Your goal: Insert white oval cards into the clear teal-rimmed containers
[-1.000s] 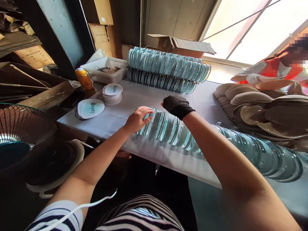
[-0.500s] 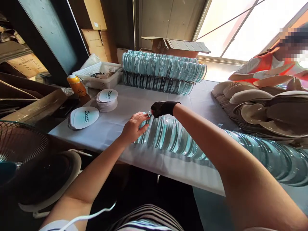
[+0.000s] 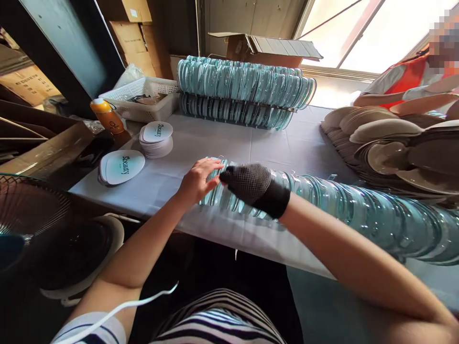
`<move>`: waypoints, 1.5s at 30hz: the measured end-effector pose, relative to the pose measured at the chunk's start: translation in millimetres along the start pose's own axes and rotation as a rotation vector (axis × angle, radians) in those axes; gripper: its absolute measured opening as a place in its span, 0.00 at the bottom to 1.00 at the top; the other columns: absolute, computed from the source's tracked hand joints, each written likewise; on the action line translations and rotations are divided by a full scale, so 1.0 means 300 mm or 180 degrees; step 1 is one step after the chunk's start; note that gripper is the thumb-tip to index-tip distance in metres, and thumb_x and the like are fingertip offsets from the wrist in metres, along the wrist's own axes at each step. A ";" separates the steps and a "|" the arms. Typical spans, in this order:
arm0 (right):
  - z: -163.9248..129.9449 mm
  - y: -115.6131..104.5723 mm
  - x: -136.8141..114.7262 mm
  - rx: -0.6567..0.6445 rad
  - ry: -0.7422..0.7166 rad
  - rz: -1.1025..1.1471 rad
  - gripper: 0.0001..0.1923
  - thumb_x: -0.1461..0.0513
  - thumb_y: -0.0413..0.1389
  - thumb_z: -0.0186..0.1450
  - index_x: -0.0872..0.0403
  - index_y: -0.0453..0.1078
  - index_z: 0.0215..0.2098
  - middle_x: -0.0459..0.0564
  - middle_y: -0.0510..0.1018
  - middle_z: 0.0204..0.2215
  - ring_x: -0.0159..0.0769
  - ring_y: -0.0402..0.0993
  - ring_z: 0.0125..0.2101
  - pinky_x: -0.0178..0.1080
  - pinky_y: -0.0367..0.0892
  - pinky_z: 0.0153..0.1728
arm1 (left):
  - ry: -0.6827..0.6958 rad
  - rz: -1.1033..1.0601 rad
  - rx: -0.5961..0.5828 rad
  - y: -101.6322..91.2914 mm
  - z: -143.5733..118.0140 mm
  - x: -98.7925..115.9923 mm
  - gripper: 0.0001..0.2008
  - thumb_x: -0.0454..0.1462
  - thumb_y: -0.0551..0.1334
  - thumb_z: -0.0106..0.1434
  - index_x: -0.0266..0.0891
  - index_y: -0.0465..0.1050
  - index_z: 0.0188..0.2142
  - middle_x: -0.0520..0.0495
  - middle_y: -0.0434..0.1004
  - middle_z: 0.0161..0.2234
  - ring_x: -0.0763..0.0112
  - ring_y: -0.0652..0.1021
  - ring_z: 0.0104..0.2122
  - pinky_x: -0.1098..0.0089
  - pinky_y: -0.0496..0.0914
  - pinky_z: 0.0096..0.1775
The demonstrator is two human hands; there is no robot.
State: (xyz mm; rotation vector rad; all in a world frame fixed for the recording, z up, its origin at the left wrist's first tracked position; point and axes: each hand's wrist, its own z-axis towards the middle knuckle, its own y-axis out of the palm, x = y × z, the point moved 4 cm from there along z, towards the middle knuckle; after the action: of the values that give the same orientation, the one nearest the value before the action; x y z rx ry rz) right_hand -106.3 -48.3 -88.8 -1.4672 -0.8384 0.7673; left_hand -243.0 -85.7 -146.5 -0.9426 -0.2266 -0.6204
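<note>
On the near side of the table (image 3: 215,138), glass discs (image 3: 333,197) stand in a row. The left hand (image 3: 197,180) is spread at their end; whether the right hand (image 3: 249,182) pinches one, I cannot tell. A sideways push could topple them.

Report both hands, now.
Left hand: open, thumb and fingers apart, at the end of the near glass row.
Right hand: gloved, blurred; grip cannot be told.

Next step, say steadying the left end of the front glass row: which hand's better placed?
Left, I'd judge. The left hand is already at that end, fingers spread over it. The gloved right hand lies mostly farther right over the front glass row, though its fingertips come close to the left's.
</note>
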 end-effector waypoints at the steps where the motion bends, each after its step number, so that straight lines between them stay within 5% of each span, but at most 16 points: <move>1: -0.034 0.041 -0.032 -0.0090 0.0063 0.0043 0.21 0.60 0.40 0.72 0.52 0.69 0.55 0.57 0.77 0.47 0.43 0.73 0.43 0.39 0.63 0.38 | -0.0016 0.0012 0.0008 -0.001 0.000 0.001 0.16 0.44 0.55 0.67 0.42 0.72 0.50 0.47 0.73 0.54 0.62 0.69 0.57 0.55 0.61 0.61; 7: -0.142 0.345 -0.134 -0.0301 0.0125 0.0159 0.30 0.58 0.27 0.72 0.46 0.70 0.51 0.54 0.77 0.46 0.43 0.74 0.40 0.42 0.67 0.36 | -0.0003 0.0009 0.0062 0.000 0.003 0.001 0.15 0.43 0.56 0.68 0.42 0.72 0.50 0.47 0.74 0.53 0.65 0.71 0.55 0.56 0.61 0.60; 11: -0.155 0.447 -0.158 -0.0413 0.0131 0.0082 0.30 0.62 0.27 0.72 0.49 0.68 0.55 0.57 0.75 0.50 0.47 0.74 0.44 0.46 0.68 0.40 | 0.0009 -0.0004 0.0076 -0.005 0.012 -0.012 0.14 0.42 0.56 0.67 0.41 0.73 0.48 0.47 0.75 0.52 0.65 0.71 0.55 0.58 0.63 0.59; 16: -0.201 0.334 -0.114 -0.0383 0.0121 0.0370 0.20 0.60 0.41 0.71 0.47 0.70 0.54 0.53 0.79 0.44 0.44 0.76 0.40 0.41 0.68 0.38 | -0.0111 0.0194 -0.0180 -0.032 0.017 0.014 0.15 0.41 0.56 0.67 0.42 0.73 0.50 0.47 0.74 0.54 0.61 0.69 0.57 0.55 0.63 0.59; 21: -0.165 0.032 0.207 0.0628 0.1156 0.0182 0.23 0.55 0.45 0.70 0.49 0.64 0.61 0.54 0.79 0.46 0.44 0.75 0.44 0.39 0.66 0.41 | 0.0022 0.0703 -0.0510 -0.022 0.042 0.124 0.18 0.43 0.57 0.66 0.46 0.70 0.54 0.47 0.68 0.60 0.54 0.62 0.63 0.42 0.53 0.61; 23: -0.082 -0.016 0.332 0.0191 0.1360 -0.0035 0.24 0.54 0.50 0.67 0.49 0.67 0.59 0.55 0.78 0.48 0.45 0.74 0.45 0.39 0.66 0.42 | 0.0278 0.0725 -0.0608 0.010 0.063 0.164 0.20 0.46 0.57 0.66 0.46 0.68 0.56 0.47 0.66 0.61 0.54 0.62 0.63 0.44 0.53 0.62; 26: 0.069 -0.003 0.414 -0.0638 0.0855 0.0090 0.25 0.60 0.56 0.60 0.50 0.70 0.56 0.52 0.78 0.47 0.39 0.75 0.43 0.34 0.65 0.39 | 0.0509 0.0717 -0.0734 0.064 0.087 0.186 0.23 0.48 0.58 0.66 0.47 0.66 0.58 0.46 0.69 0.59 0.57 0.68 0.59 0.49 0.55 0.62; 31: 0.190 0.038 0.395 -0.1251 0.0389 0.0509 0.29 0.66 0.57 0.55 0.56 0.69 0.56 0.48 0.80 0.31 0.32 0.73 0.27 0.32 0.63 0.28 | 0.0505 0.0747 -0.0763 0.091 0.086 0.165 0.24 0.50 0.56 0.66 0.49 0.64 0.58 0.47 0.70 0.58 0.58 0.71 0.56 0.50 0.56 0.61; 34: 0.172 0.010 0.374 -0.1032 0.0308 0.0300 0.27 0.66 0.58 0.53 0.55 0.73 0.52 0.48 0.80 0.29 0.34 0.73 0.27 0.33 0.62 0.28 | 0.0455 0.0715 -0.0797 0.088 0.079 0.158 0.24 0.50 0.56 0.66 0.50 0.63 0.59 0.47 0.70 0.58 0.58 0.71 0.55 0.50 0.55 0.61; 40: -0.034 -0.053 0.249 0.0074 0.0094 0.0417 0.13 0.67 0.56 0.55 0.56 0.77 0.38 0.48 0.81 0.32 0.34 0.75 0.33 0.31 0.63 0.34 | 0.0455 0.0707 -0.0783 0.081 0.077 0.169 0.24 0.50 0.55 0.67 0.48 0.63 0.60 0.47 0.68 0.60 0.57 0.70 0.57 0.51 0.55 0.61; 42: -0.131 -0.008 0.169 0.0333 0.0159 0.0468 0.11 0.66 0.56 0.57 0.57 0.76 0.38 0.49 0.81 0.33 0.34 0.75 0.33 0.31 0.62 0.33 | 0.0457 0.0758 -0.0845 0.077 0.078 0.176 0.25 0.52 0.53 0.67 0.47 0.63 0.60 0.47 0.67 0.60 0.58 0.69 0.58 0.52 0.54 0.61; 45: -0.247 0.153 0.044 0.0384 0.0303 0.0216 0.11 0.65 0.52 0.64 0.55 0.75 0.40 0.52 0.80 0.37 0.36 0.76 0.32 0.33 0.61 0.29 | 0.0396 0.0871 -0.0971 0.073 0.079 0.184 0.26 0.53 0.51 0.68 0.46 0.62 0.61 0.47 0.66 0.61 0.60 0.68 0.59 0.54 0.54 0.61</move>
State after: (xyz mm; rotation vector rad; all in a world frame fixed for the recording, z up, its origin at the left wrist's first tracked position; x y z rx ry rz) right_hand -33.5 -76.4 -129.8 -1.4187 -0.6620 0.7789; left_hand -183.7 -79.1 -123.4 -1.1997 0.1116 -0.4645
